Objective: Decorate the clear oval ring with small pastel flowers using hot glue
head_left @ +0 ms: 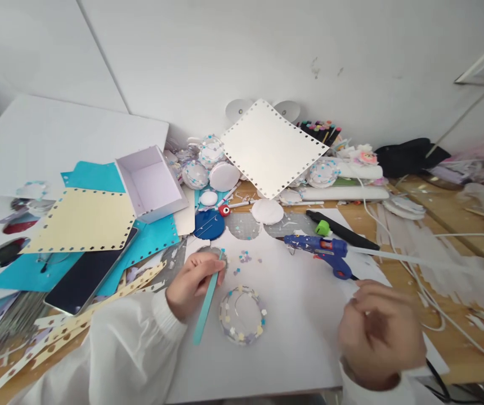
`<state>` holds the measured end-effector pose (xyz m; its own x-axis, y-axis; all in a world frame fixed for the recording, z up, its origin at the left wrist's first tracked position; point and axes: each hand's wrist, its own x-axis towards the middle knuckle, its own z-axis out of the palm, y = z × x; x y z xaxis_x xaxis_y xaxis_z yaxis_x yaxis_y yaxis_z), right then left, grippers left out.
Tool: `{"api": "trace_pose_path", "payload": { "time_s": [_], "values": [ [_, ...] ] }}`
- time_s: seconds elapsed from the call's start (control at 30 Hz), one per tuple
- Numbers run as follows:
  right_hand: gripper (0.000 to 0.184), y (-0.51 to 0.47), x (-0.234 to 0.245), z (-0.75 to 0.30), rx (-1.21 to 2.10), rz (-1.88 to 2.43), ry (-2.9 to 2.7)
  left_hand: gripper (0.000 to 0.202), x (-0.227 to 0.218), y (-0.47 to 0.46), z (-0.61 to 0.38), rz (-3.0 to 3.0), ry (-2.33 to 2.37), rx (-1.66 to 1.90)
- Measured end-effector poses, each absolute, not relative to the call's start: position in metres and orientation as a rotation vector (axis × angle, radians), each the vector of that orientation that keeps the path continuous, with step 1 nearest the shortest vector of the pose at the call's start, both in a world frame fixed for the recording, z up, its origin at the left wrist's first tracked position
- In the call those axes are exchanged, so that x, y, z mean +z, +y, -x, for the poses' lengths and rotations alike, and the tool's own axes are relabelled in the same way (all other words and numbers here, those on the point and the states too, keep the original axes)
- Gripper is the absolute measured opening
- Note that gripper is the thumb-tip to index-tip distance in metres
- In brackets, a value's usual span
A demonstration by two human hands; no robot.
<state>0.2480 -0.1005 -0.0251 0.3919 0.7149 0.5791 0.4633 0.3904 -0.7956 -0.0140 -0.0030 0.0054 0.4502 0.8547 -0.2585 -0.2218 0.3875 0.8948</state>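
My left hand (195,281) is closed, thumb and fingers pinching a narrow, flat teal strip (207,309). Whether it is paper or a tool I cannot make out. A tiny blue piece (223,251) shows at its upper end. Just right of that hand, a clear ring with small paper stars (242,316) lies flat on the white sheet (292,337). Loose small stars (245,257) lie behind it. My right hand (381,329) is raised at the right, smeared by motion, its fingers curled and their contents unclear. Near it lies a blue glue gun (322,247) with a long glue stick in it.
A lilac open box (153,185), punched cream card (85,219) and a phone (92,275) lie left. A punched white card (273,149) leans at the back among star-covered rings (195,174). Glue sticks (440,247) and a white cable (389,230) lie right.
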Motion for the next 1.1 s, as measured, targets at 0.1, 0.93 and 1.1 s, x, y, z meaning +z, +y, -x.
{"api": "trace_pose_path", "payload": {
  "time_s": [0.1, 0.93, 1.1],
  "values": [
    [0.019, -0.096, -0.022, -0.253, -0.139, 1.449, -1.148, 0.036, 0.005, -0.002, 0.014, -0.931, 0.827, 0.797],
    [0.021, -0.023, 0.025, -0.226, 0.209, 1.718, -1.339, 0.036, 0.001, -0.001, 0.016, -0.993, 0.74, 0.679],
    [0.024, -0.029, 0.014, -0.207, 0.284, 1.591, -1.46, 0.033, 0.0, -0.001, 0.019, -1.115, 0.703, 0.587]
  ]
}}
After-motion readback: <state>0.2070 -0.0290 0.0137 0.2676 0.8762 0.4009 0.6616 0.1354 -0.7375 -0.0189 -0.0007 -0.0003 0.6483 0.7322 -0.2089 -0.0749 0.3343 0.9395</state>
